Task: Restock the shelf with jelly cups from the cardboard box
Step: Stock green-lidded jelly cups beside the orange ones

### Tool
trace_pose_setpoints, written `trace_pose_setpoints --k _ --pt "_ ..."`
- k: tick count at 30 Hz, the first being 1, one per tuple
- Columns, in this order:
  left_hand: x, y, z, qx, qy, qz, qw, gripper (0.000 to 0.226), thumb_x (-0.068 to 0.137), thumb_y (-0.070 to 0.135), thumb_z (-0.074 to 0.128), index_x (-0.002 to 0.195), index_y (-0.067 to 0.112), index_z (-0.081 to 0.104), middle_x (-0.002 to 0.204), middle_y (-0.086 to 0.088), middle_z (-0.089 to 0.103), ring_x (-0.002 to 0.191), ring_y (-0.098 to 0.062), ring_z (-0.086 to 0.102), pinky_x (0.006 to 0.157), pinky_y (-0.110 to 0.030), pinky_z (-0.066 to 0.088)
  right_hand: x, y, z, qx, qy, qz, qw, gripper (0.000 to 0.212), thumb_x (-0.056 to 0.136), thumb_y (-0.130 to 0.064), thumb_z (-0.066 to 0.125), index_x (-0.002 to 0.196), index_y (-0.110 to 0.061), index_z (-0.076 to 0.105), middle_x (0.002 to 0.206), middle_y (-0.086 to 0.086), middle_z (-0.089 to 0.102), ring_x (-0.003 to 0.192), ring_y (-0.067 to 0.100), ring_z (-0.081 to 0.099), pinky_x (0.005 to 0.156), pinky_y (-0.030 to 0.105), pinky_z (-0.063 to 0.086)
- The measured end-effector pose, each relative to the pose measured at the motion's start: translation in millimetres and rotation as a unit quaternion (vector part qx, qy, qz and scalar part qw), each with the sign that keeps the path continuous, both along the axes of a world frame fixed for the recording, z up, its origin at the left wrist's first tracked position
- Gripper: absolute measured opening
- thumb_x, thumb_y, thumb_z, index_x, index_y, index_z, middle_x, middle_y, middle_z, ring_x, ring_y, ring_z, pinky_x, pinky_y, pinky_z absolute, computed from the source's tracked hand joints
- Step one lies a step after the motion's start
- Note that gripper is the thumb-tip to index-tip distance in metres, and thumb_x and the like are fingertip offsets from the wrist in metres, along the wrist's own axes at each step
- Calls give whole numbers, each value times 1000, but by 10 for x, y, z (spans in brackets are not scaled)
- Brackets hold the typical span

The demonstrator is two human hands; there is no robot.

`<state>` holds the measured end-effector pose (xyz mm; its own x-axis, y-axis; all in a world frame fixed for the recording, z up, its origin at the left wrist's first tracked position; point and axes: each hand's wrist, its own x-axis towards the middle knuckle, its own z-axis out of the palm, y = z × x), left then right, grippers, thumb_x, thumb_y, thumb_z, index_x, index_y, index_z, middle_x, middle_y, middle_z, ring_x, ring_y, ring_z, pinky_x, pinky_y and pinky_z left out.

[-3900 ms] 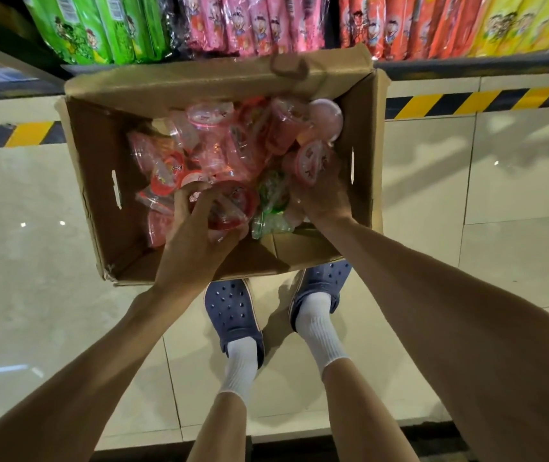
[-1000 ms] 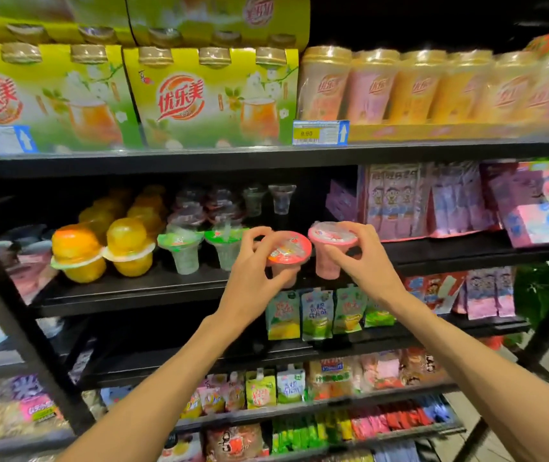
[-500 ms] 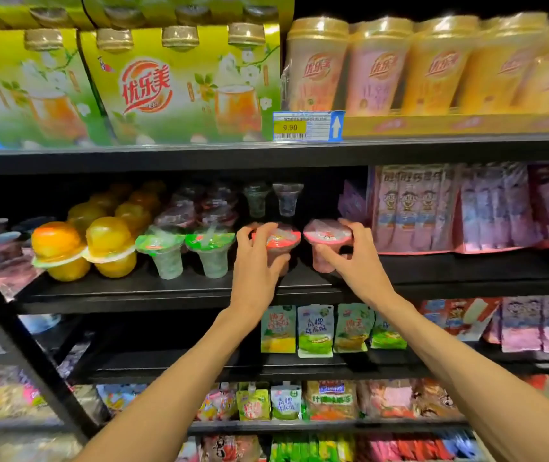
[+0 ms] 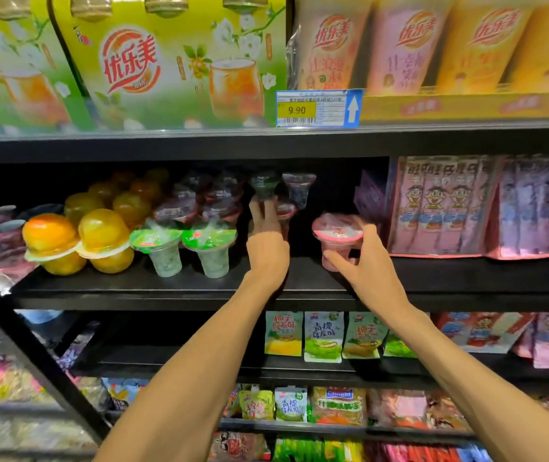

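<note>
My right hand (image 4: 365,268) grips a pink-lidded jelly cup (image 4: 335,233) that stands on the black middle shelf (image 4: 166,288), near its front edge. My left hand (image 4: 266,243) reaches deeper into the same shelf and is closed on a red-lidded jelly cup (image 4: 286,211), which is mostly hidden behind its fingers. Behind that cup stand two dark clear cups (image 4: 298,188). The cardboard box is out of view.
Left of my left hand stand two green-lidded cups (image 4: 208,243), with several dark-lidded cups behind them and orange and yellow domed jellies (image 4: 49,235) further left. Pink snack packs (image 4: 433,201) fill the shelf's right side. The upper shelf board (image 4: 266,141) hangs close overhead.
Both hands have moved further into the shelf. The left has carried the red-lidded cup toward the back, and the right has set the pink-lidded cup down on the board.
</note>
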<state>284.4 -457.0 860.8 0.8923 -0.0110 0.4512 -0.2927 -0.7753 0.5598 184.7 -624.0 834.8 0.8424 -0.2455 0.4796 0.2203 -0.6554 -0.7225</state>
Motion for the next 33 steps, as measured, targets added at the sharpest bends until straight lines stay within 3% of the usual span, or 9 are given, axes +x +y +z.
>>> trace_pose_setpoints --k 3,7,13,22,26,29,31,33 --pt "210 -73 88 53 35 32 997 60 97 -8 48 151 11 32 167 -8 15 114 -41 62 84 -46 52 -10 10 8 -2 -1 -2 1000 49 89 -45 77 117 -23 44 120 -4 61 106 9 62 85 44 57" --pt "433 -111 31 48 9 35 998 53 99 -2 51 148 9 35 165 -11 21 114 -43 61 83 -50 51 -10 11 8 1 0 -5 1000 51 88 -48 76 120 -24 44 119 -4 62 107 12 63 85 46 58" --pt "650 -122 -57 19 -26 45 998 60 90 1 67 142 9 39 163 -12 23 111 -43 64 76 -50 54 -15 35 22 7 -4 -7 1000 51 88 -47 77 122 -26 46 121 -8 61 107 9 61 88 42 57" --pt "738 -129 -62 3 -21 63 998 65 90 -2 66 146 11 35 165 -9 20 110 -42 65 71 -48 56 22 54 2 6 -3 -17 1000 50 87 -50 76 121 -27 47 120 -9 62 107 8 63 88 44 58" --pt "608 -89 -43 36 6 42 998 97 93 4 66 165 23 5 173 -6 -7 116 -37 63 72 -42 55 21 57 5 0 -1 -20 1000 48 88 -50 77 117 -26 47 118 -8 62 104 7 63 85 45 59" --pt "464 -36 -19 69 28 24 997 99 99 19 64 165 30 -8 171 -3 -22 118 -36 62 74 -41 55 21 48 15 2 0 -16 1000 48 88 -48 77 119 -25 47 120 -8 62 104 6 63 84 42 59" --pt "315 48 -62 85 23 0 996 93 101 30 62 165 31 -6 171 -3 -20 123 -37 60 82 -46 58 24 48 30 3 5 -14 1000 47 89 -47 77 118 -23 48 120 -7 63 104 7 63 84 36 59" --pt "93 146 -143 96 -7 -40 995 86 100 34 62 165 30 5 174 -4 -4 125 -42 57 87 -51 57 24 46 43 5 16 -14 1000 48 89 -46 77 119 -22 49 119 -4 64 101 10 65 84 33 57"
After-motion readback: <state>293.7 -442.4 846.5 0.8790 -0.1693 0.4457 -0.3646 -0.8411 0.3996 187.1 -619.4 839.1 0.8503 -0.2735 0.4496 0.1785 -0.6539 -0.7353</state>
